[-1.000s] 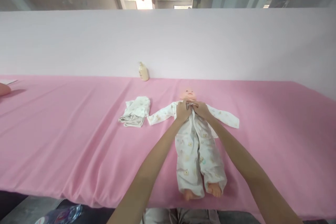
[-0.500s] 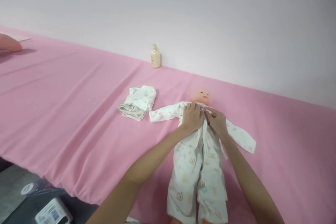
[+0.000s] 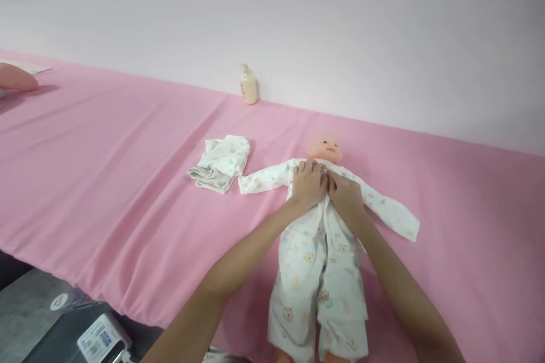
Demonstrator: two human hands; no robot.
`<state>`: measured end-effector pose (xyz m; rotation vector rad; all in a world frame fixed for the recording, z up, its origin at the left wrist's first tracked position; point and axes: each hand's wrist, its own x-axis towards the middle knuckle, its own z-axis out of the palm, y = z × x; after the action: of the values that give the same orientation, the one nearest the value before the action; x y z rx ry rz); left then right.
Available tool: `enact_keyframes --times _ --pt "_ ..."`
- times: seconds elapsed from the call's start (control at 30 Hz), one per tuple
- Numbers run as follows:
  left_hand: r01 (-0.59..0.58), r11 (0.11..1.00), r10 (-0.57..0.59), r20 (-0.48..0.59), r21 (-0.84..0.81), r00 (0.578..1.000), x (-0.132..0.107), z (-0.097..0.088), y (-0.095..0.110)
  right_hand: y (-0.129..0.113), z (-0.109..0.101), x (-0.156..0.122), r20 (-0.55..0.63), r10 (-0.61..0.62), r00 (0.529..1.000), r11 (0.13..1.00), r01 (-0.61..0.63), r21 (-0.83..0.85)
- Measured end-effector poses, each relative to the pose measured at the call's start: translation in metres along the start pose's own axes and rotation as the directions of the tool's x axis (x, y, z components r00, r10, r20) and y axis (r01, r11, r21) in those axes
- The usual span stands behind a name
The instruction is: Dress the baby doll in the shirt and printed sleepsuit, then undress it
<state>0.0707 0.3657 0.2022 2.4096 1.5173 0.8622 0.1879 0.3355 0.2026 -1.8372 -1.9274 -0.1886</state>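
Observation:
A baby doll (image 3: 326, 150) lies on its back, dressed in a white long-sleeved top (image 3: 383, 210) and matching trousers (image 3: 298, 289) printed with small bears. Both hands are at the upper front of the top, just below the doll's chin. My left hand (image 3: 309, 184) is closed on one side of the front opening, fingers curled over the cloth. Close beside it, my right hand (image 3: 344, 193) pinches the other front edge of the top. What lies exactly between the fingertips is hidden. Below the hands the top hangs apart along the middle.
The pink cloth (image 3: 149, 181) covers the table up to a white wall. Left of the doll lie folded white baby clothes (image 3: 221, 161). A cream pump bottle (image 3: 248, 86) stands by the wall. A doll's limb (image 3: 17, 76) shows at far left. A white box (image 3: 102, 337) sits below the table's front edge.
The view has shifted slightly. My right hand's fingers have drawn in and curled closer to the left hand at the doll's collar. The doll's right-side sleeve lies a little further out.

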Motion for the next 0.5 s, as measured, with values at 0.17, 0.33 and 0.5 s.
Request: enact_keyframes --times 0.17,0.33,0.5 --pt "-0.012 1.0 0.012 0.006 0.016 1.0 0.0 -0.005 0.001 0.0 -0.001 -0.003 -0.095 0.022 0.995 0.988 -0.008 0.152" --pt "-0.111 0.984 0.103 0.062 0.138 0.993 0.0 -0.016 0.002 -0.007 -0.012 -0.005 -0.074 0.094 0.993 0.961 -0.071 0.266" --pt "-0.143 0.974 0.105 0.214 0.173 0.971 0.002 -0.038 0.005 -0.018 -0.031 -0.008 0.052 0.115 0.992 0.979 -0.122 0.165"
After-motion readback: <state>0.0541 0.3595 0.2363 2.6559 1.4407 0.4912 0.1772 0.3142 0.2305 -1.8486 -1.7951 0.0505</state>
